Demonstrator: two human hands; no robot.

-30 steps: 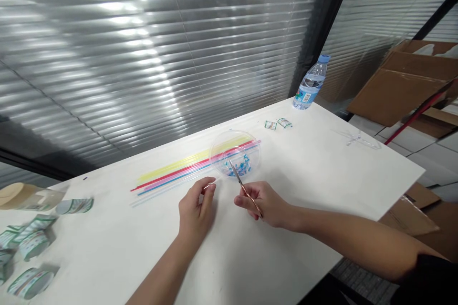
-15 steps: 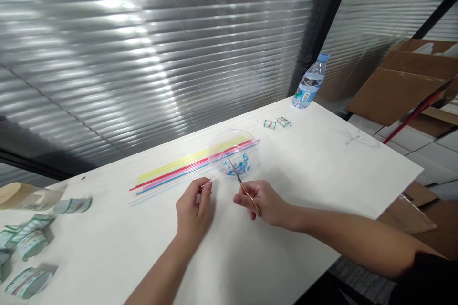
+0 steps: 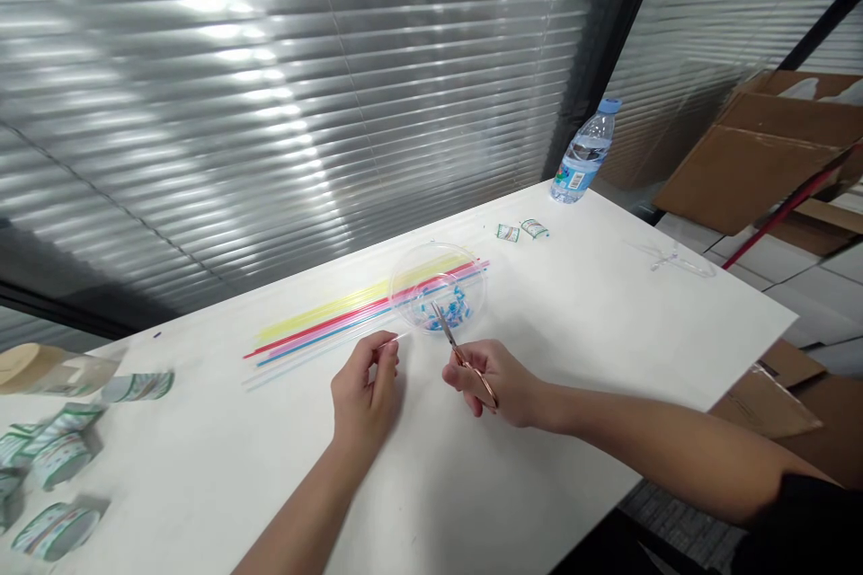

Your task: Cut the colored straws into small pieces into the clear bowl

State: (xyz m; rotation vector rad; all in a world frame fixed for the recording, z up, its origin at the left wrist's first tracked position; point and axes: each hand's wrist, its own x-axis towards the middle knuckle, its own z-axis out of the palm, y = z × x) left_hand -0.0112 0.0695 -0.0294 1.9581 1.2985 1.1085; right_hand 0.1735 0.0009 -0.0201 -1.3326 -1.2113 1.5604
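Note:
My right hand (image 3: 495, 382) is closed round the handles of rose-gold scissors (image 3: 450, 334), whose slightly parted blades point up and left over the near part of a clear round bowl (image 3: 480, 310). Small blue and purple pieces (image 3: 453, 313) lie in the bowl. To its left, my left hand (image 3: 368, 386) pinches a thin, pale straw (image 3: 402, 337) between thumb and fingers, its end sticking out toward the bowl. Long yellow, red, pink and blue straws (image 3: 324, 323) lie on the table behind my left hand and reach to the bowl.
Several patterned paper rolls (image 3: 62, 460) and a lidded jar (image 3: 84, 373) stand at the left. A water bottle (image 3: 578, 166) is at the back right, near two small patterned pieces (image 3: 508, 234). Clear plastic (image 3: 674, 260) lies on the right; cardboard boxes (image 3: 728, 162) are beyond the table (image 3: 607, 323).
The scissors have turned a little and their blades are slightly further apart. The bowl has shifted slightly to the left. My left hand is almost still.

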